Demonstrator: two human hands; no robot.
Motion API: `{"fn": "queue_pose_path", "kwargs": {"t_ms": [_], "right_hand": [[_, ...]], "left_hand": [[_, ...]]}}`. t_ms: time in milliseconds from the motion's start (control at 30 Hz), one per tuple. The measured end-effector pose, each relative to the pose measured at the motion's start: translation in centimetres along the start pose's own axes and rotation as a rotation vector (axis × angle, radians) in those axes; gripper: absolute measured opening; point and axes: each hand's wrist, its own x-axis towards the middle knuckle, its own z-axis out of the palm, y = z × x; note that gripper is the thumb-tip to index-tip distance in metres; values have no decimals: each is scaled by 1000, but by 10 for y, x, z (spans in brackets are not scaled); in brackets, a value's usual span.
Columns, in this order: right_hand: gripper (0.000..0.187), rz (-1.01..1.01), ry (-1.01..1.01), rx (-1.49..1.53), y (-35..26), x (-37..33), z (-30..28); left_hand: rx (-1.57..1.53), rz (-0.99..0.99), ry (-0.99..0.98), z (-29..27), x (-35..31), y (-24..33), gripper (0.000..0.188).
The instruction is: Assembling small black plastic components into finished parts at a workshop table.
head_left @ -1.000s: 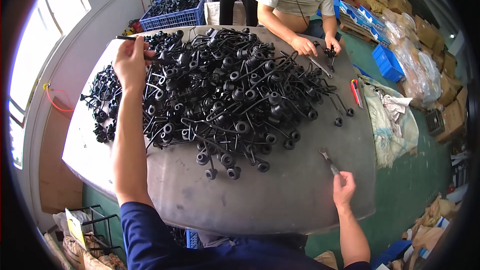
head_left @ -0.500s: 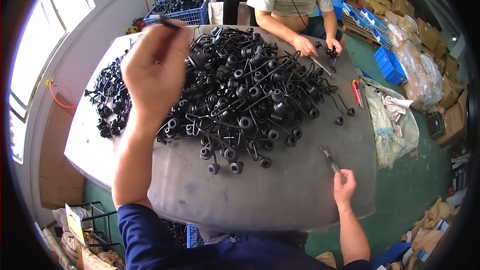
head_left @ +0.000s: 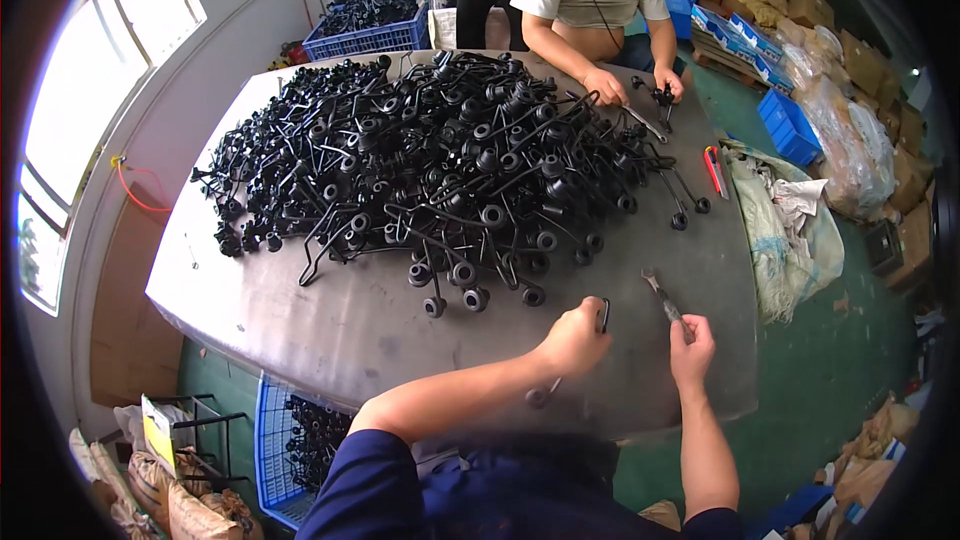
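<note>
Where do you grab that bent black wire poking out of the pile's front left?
I'd pinch the bent black wire by its protruding bend, coming from the person's near side. That end sticks out past the pile toward the person, while the rest disappears among tangled parts.

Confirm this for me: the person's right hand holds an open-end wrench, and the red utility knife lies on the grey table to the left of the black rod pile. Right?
Not quite: in the head view, the red utility knife lies to the right of the black rod pile. The right hand does hold an open-end wrench, and the knife is on the grey table.
</note>
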Motion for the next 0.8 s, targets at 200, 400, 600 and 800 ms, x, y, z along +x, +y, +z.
{"fn": "queue_pose_path", "kwargs": {"t_ms": [200, 400, 600, 800], "right_hand": [[16, 30, -3, -14, 4, 0, 5], [16, 2, 35, -3, -1, 2, 1], [27, -30, 65, -60, 1, -1, 0], [24, -57, 128, -77, -7, -2, -1]], "left_hand": [[149, 474, 244, -39, 14, 23, 45], [889, 400, 654, -231, 79, 2, 49], [1402, 222, 321, -291, 88, -62, 35], [1405, 276, 394, -295, 71, -61, 30]]}}
